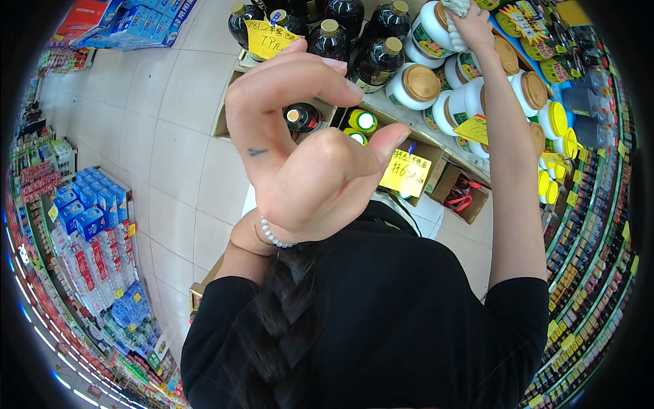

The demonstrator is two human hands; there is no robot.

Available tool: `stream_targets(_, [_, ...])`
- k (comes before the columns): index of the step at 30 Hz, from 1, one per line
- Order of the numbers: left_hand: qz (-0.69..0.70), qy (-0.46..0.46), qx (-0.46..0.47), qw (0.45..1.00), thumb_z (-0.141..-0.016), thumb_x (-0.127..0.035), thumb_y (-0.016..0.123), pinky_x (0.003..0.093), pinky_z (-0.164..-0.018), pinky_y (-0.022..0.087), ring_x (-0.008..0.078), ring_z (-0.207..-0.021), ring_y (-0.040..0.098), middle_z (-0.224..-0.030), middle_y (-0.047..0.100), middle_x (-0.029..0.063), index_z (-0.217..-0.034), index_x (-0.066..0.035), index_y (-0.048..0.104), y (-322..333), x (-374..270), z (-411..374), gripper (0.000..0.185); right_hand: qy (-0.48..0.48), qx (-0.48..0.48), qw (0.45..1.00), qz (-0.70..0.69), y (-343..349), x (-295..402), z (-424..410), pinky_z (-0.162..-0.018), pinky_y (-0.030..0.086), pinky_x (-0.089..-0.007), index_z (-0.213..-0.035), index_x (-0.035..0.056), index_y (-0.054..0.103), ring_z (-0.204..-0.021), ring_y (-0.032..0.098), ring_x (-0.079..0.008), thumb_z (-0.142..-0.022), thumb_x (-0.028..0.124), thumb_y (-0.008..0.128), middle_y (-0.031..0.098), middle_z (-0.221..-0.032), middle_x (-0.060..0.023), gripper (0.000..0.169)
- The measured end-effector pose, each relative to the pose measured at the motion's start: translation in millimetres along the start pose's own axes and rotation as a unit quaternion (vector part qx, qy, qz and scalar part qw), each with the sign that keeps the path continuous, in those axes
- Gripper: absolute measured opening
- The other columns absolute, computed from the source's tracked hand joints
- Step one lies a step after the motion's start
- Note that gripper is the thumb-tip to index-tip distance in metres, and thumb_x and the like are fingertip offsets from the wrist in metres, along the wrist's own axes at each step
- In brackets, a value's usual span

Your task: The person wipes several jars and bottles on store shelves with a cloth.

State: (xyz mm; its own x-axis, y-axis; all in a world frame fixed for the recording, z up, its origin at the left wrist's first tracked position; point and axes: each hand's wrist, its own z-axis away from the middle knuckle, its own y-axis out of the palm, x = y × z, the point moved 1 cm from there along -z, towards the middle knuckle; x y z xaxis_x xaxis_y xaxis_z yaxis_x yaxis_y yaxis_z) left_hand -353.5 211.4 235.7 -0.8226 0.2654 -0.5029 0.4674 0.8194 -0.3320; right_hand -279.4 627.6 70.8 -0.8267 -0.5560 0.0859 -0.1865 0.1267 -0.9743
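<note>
Close to the camera, my left hand (306, 163) is raised with fingers bent and the thumb apart; nothing is in it. A pale beaded bracelet circles its wrist. My right hand (471, 28) reaches out at the top right and holds a light grey cloth (456, 20) against a large white plastic jar (429, 30). More white jars with tan lids (422, 83) stand or lie around it. Beside them are several dark glass bottles (379, 60) with gold caps. The left hand hides part of the lower shelf.
Yellow handwritten price cards (406, 173) hang at the shelf front. Lower down are cardboard boxes with yellow-labelled bottles (363, 120) and a box with red straps (462, 197). Blue cartons (92, 204) are stacked at left beyond the tiled floor (173, 153). Stocked shelves (587, 266) line the right.
</note>
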Motion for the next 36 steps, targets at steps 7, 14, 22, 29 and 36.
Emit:
stream_targets(7, [-0.006, -0.009, -0.007, 1.0, -0.064, -0.001, 0.086, 0.0486, -0.102, 0.045, 0.0259, -0.106, 0.054, -0.109, 0.046, 0.0121, -0.069, -0.011, 0.052, -0.8, -2.3, -0.7, 0.036, -0.012, 0.007, 1.0, 0.0, 4.0, -3.2, -3.8, -0.103, 0.037, -0.0462, -0.133, 0.0044, 0.045, -0.124, 0.042, -0.0401, -0.085, 0.063, 0.047, 0.05, -0.132, -0.0216, 0.076])
stream_targets(14, [-0.012, 0.0, 0.006, 1.0, -0.066, 0.0, 0.084, 0.0494, -0.102, 0.044, 0.0253, -0.105, 0.054, -0.11, 0.046, 0.0118, -0.072, -0.011, 0.055, 0.3, -4.3, -1.6, 0.031, -0.007, -0.052, 0.999, 0.008, 25.1, -17.4, -4.3, -0.1, 0.038, -0.0493, -0.133, 0.0063, 0.045, -0.12, 0.044, -0.043, -0.086, 0.057, 0.052, 0.047, -0.133, -0.0247, 0.07])
stream_targets(22, [-0.009, -0.054, -0.003, 0.998, -0.064, -0.001, 0.083, 0.0503, -0.099, 0.043, 0.0271, -0.101, 0.054, -0.106, 0.05, 0.0089, -0.072, -0.011, 0.054, 8.4, 0.0, 8.4, 0.032, 0.128, -0.163, 0.976, -0.064, 32.7, 2.7, 10.5, -0.087, 0.048, -0.0538, -0.131, 0.0169, 0.045, -0.106, 0.052, -0.0479, -0.087, 0.027, 0.055, 0.047, -0.12, -0.0253, 0.046])
stream_targets(29, [0.002, -0.142, 0.059, 0.988, -0.065, -0.001, 0.08, 0.0462, -0.097, 0.043, 0.0275, -0.096, 0.059, -0.095, 0.062, 0.0069, -0.071, -0.007, 0.062, 39.6, 21.4, 17.3, 0.021, 0.059, -0.091, 0.994, 0.03, 4.9, 43.1, 34.3, -0.085, 0.049, -0.0512, -0.136, 0.0144, 0.044, -0.114, 0.048, -0.0393, -0.074, 0.057, 0.071, 0.048, -0.122, -0.0189, 0.08])
stream_targets(36, [0.032, -0.074, 0.192, 0.978, -0.066, -0.007, 0.08, 0.0452, -0.097, 0.043, 0.0248, -0.096, 0.063, -0.086, 0.068, 0.0035, -0.069, -0.006, 0.066, 105.3, 29.6, 18.2, 0.014, 0.03, -0.054, 0.994, -0.087, -14.9, -35.5, 22.3, -0.086, 0.051, -0.046, -0.127, 0.0166, 0.051, -0.11, 0.052, -0.0386, -0.075, 0.025, 0.07, 0.052, -0.121, -0.017, 0.056])
